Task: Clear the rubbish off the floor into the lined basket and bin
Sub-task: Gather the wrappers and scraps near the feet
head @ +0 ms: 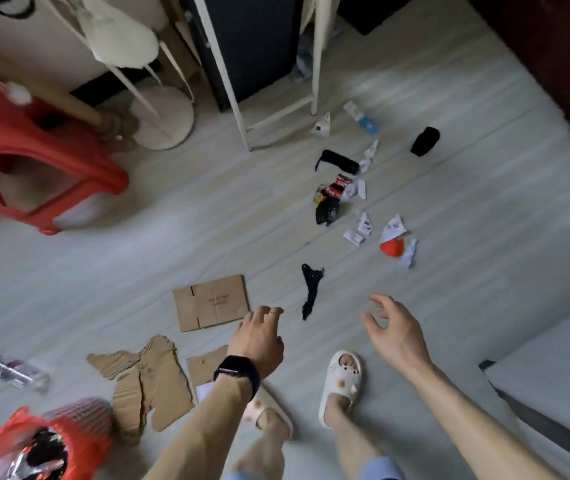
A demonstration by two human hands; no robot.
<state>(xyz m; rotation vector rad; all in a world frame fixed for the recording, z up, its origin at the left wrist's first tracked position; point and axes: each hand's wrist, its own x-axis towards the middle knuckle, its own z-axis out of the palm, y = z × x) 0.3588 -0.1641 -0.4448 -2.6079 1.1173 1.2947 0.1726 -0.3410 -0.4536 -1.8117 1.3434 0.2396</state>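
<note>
My left hand, a dark watch on its wrist, hovers empty with fingers curled over the floor beside a flat cardboard sheet. My right hand is open, fingers spread, holding nothing, just right of a black strip of rubbish. Torn cardboard pieces lie nearer my feet. The red basket, lined with a red bag and holding wrappers, stands at bottom left. Further off lie black wrappers, white paper scraps, a red-and-white scrap and a black lump.
A red plastic stool stands at left, a white stand with round base behind it, and a white frame by a dark cabinet. A crushed bottle lies at far left. A pale mattress edge fills the right.
</note>
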